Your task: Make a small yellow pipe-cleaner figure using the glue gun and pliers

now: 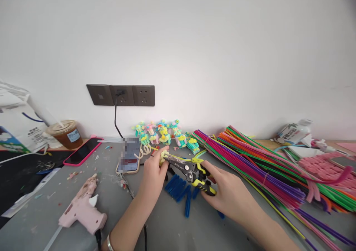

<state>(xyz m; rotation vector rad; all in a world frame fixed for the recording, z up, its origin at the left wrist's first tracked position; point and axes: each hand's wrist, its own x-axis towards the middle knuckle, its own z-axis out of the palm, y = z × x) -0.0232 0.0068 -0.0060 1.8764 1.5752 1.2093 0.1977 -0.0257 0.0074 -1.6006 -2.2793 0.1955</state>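
My left hand (154,171) pinches a small pale-yellow pipe cleaner piece (162,156) between thumb and fingers. In my right hand (229,188) are wire-stripping pliers (182,165) with black and yellow-green handles. Their jaw tips reach the yellow piece at my left fingertips; whether they bite into it cannot be made out. Below the pliers lie several folded blue pipe cleaner pieces (175,187). Behind my hands, several small pastel pipe cleaner figures (164,130) stand against the wall. A white coil (143,151) is beside my left hand.
At left lies a pink hot glue gun (83,208), with a pink-edged phone (83,151) and an iced drink cup (66,134) behind it. Another phone (128,158) leans near the figures. Bundles of coloured pipe cleaners (250,165) spread over the right side, with a bottle (293,131) beyond.
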